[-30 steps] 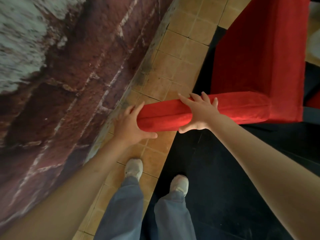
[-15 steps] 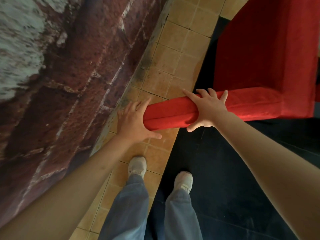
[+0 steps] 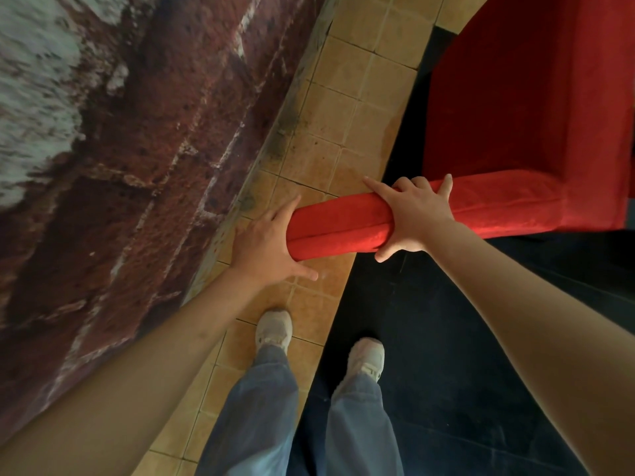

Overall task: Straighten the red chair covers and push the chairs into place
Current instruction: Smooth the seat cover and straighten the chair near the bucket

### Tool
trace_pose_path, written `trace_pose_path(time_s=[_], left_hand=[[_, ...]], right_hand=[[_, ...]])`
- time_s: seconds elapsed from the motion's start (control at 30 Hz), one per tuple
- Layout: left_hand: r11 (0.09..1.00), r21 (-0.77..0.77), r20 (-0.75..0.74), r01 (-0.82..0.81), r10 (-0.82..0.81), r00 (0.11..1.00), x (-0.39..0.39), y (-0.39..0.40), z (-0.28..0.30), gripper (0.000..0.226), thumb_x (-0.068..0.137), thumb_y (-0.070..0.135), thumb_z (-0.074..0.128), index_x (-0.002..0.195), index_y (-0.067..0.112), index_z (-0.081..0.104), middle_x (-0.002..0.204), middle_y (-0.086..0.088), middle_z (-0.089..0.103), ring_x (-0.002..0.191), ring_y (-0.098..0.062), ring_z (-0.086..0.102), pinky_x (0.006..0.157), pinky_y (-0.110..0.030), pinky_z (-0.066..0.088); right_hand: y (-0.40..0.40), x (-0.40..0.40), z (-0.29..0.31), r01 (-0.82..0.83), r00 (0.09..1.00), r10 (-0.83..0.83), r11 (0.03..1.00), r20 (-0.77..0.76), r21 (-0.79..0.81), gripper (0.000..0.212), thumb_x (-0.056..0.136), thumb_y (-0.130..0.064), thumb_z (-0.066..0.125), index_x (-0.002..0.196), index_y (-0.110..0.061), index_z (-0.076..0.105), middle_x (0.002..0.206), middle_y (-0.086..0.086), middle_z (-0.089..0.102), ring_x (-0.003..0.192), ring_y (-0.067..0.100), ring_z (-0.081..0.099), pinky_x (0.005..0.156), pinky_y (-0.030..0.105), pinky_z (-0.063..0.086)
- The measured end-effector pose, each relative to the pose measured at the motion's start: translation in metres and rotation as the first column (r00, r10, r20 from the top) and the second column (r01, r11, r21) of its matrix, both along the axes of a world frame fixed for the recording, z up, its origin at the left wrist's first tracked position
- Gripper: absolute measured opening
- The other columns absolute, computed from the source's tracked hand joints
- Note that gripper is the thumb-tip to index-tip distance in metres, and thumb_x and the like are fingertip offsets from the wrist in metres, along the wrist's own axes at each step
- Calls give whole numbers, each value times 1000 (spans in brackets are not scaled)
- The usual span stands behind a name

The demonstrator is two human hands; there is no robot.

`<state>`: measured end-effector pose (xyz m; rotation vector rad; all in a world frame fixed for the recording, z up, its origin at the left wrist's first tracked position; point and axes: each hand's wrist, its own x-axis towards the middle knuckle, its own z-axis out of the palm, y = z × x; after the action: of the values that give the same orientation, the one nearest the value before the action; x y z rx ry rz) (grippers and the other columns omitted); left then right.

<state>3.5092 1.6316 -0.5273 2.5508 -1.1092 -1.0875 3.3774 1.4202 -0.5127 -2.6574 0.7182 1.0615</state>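
Note:
A chair in a red velvety cover (image 3: 532, 97) stands in front of me, seen from above. Its padded top edge (image 3: 336, 228) runs across the middle of the view. My left hand (image 3: 264, 245) presses flat against the left end of that edge, fingers straight and thumb spread out below it. My right hand (image 3: 417, 214) lies over the top edge a little further right, fingers draped over the far side and thumb hooked on the near side. The cover lies smooth where I see it; the chair's right side is cut off by the frame.
A rough red brick wall (image 3: 137, 132) runs close along my left. A strip of tan floor tiles (image 3: 343, 115) lies between the wall and a black carpet (image 3: 446, 338). My shoes (image 3: 275, 329) stand just behind the chair.
Both hands keep the same hold on the top edge. The chair back and my hands have shifted slightly to the right in view, and my feet have stepped a little forward.

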Motion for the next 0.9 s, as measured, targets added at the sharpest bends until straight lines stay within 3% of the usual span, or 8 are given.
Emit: trace_pose_path(time_s=[0.43,0.67,0.9], left_hand=[[999,-47,-71,-6,3,998,2,0,-2,135,37,56,89,151,26,23,146,-2,44,128,-26,47,102,-45,42],[999,-47,-95,-8,4,995,3,0,-3,133,38,58,89,150,27,24,146,-1,44,129,-25,46,104,-45,42],[991,-125,-134,-58,41,990,3,0,-4,120,42,39,94,146,24,36,138,-1,54,122,-23,53,103,-40,43]], right_hand=[[-2,1,-2,-83,996,83,996,-10,-42,134,41,-86,67,151,-41,4,136,3,48,131,31,39,107,71,9],[-1,-1,-2,-68,998,69,997,8,-44,134,39,-87,64,151,-40,8,138,2,47,135,29,35,110,68,7],[-1,2,2,-130,992,130,988,-10,-78,127,45,-90,60,151,-37,14,132,1,52,120,29,49,106,57,29]])
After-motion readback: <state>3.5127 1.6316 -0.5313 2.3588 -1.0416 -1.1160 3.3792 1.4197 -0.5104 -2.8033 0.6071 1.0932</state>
